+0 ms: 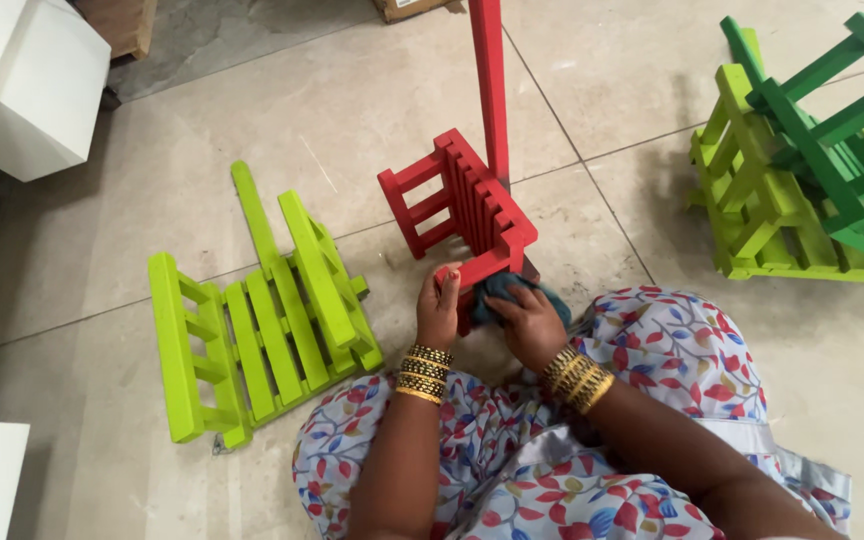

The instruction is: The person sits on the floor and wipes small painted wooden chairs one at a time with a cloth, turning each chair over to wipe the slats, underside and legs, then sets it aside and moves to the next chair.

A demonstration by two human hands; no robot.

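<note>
Hands point(482, 315) gripping red slatted chair point(462, 205), cloth point(497, 290)

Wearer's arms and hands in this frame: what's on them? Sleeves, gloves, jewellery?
Both forearms are bare, with no sleeves or gloves. The left hand has a stack of gold bangles with dark beaded ones at the wrist; the right hand has a similar gold stack. Nails look red-painted.
</note>
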